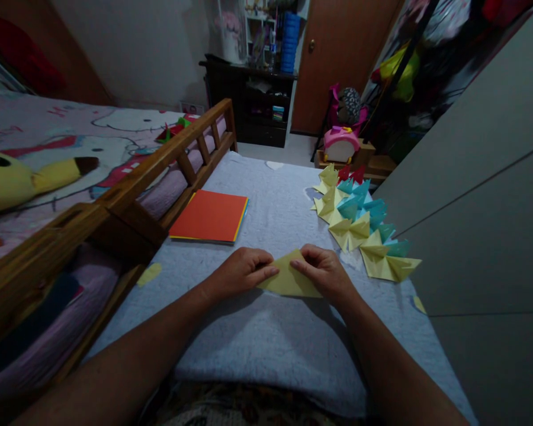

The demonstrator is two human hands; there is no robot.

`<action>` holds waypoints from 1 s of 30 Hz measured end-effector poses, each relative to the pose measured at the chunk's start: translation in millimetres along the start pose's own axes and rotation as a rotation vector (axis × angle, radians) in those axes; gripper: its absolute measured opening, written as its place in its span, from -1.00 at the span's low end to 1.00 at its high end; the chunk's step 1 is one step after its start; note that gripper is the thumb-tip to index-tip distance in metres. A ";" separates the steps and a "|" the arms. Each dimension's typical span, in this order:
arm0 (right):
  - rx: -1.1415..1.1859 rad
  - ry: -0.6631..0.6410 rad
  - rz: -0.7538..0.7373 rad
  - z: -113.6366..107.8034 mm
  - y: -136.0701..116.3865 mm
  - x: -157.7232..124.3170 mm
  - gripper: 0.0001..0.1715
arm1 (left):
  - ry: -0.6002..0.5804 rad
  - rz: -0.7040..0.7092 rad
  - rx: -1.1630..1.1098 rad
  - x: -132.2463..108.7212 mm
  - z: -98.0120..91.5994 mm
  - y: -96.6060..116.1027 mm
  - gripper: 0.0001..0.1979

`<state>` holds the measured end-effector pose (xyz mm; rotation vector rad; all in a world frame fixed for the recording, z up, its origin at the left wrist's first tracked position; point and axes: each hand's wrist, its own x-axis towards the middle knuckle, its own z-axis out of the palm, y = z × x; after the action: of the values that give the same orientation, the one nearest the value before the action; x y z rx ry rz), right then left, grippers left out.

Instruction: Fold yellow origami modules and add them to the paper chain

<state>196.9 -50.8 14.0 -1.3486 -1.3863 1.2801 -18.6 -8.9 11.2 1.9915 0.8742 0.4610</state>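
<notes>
A folded sheet of yellow paper (293, 280) is held just above the bed's pale blue cover. My left hand (244, 269) pinches its left corner between thumb and fingers. On the upper right side, my right hand (323, 269) grips the same paper, thumb on top. Left of my hands lies a stack of coloured paper (211, 216), an orange sheet uppermost with yellow and blue edges showing below. Several folded yellow paper shapes (349, 231) stand in a row to the right, beside teal paper shapes (362, 198). Red paper shapes (350, 173) sit at the far end.
A wooden rail (169, 157) runs along the left, with a second bed and a yellow plush toy (26, 180) beyond it. A pale cabinet wall (484, 177) borders the right side. Further back are a dark shelf unit (249, 106) and a pink toy (341, 144).
</notes>
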 end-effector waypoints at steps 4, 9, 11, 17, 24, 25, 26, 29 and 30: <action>-0.011 0.017 0.004 -0.1 -1.9 -0.7 -0.64 | -0.019 -0.009 -0.009 -0.4 1.2 2.3 -0.65; -0.016 0.022 0.055 -0.3 -1.2 0.3 -0.64 | -0.026 -0.028 -0.050 -1.5 1.3 3.0 -0.67; -0.027 0.025 0.066 -0.5 -0.9 0.4 -0.64 | -0.040 -0.049 -0.094 -1.9 1.2 2.8 -0.72; -0.025 0.033 0.084 -0.5 1.1 -0.4 -0.62 | -0.034 -0.064 -0.063 -1.8 1.6 1.2 -0.70; -0.033 0.020 0.087 -0.9 0.1 -0.2 -0.61 | -0.033 -0.065 -0.052 -2.4 2.5 0.8 -0.65; -0.033 0.022 0.088 -1.1 -0.3 -0.2 -0.61 | -0.032 -0.065 -0.055 -2.5 2.7 0.9 -0.65; -0.032 0.025 0.091 -1.2 -0.7 -0.2 -0.61 | -0.031 -0.064 -0.056 -2.6 2.8 1.1 -0.65; -0.024 0.030 0.106 -0.9 -1.3 -0.5 -0.62 | -0.025 -0.060 -0.064 -2.6 3.2 2.0 -0.65; -0.019 0.030 0.111 -0.7 -1.5 -0.5 -0.62 | -0.021 -0.060 -0.066 -2.6 3.3 2.3 -0.65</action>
<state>197.4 -51.1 15.7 -1.4700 -1.3218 1.3162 -17.4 -13.5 11.4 1.9011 0.8917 0.4284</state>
